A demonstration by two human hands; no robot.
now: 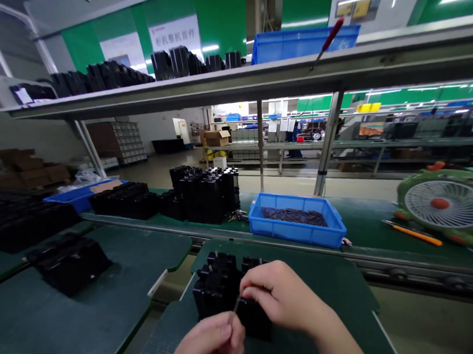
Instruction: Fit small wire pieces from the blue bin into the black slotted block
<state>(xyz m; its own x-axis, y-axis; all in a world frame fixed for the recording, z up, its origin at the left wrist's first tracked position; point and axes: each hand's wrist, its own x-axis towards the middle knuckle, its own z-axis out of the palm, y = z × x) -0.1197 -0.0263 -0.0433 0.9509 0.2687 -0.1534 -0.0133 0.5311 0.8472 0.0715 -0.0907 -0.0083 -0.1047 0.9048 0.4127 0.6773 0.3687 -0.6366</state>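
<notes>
Between my two hands runs a thin dark metal rod point(236, 304). My left hand point(215, 340), low in the view, pinches its lower end with thumb and forefinger. The upper end is in the closed fingertips of my right hand point(279, 296). Just behind them a black plastic housing point(215, 285) stands on a green work board point(314, 272). A second black housing point(256, 320) beside it is partly covered by my right hand. Further back, a blue bin point(297, 233) holds a heap of thin dark pieces point(294, 216).
Another black housing point(71, 263) sits on the left board point(104, 297). Stacked black housings point(203, 193) stand on the bench behind. A green fan point(443, 203) and an orange-handled screwdriver point(417, 234) are at right. A red-handled screwdriver point(331, 36) sticks up at the overhead shelf point(266, 80).
</notes>
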